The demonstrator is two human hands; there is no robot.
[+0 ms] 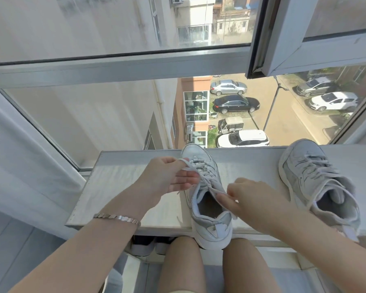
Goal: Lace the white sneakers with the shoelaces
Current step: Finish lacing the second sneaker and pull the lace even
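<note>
Sneaker (pixel 209 227) on sill (pixel 114 187), shoelace (pixel 203 179) pinched by left hand (pixel 169 176) and right hand (pixel 249 197); second sneaker (pixel 309 172) alongside.

Hard daylight floods in through the glass beyond the ledge (pixel 106 187), and its pale top shines with a washed-out sheen. Under the ledge, deep shade. Above it the window frame (pixel 114 67) bows, wide-angle bending, worse toward the corners. The pane higher up looks hazy and streaked. Over the ledge the left hand (pixel 167 178) and right hand (pixel 247 197) are a touch soft, yet the shoelace (pixel 203 178) reads clear.
</note>
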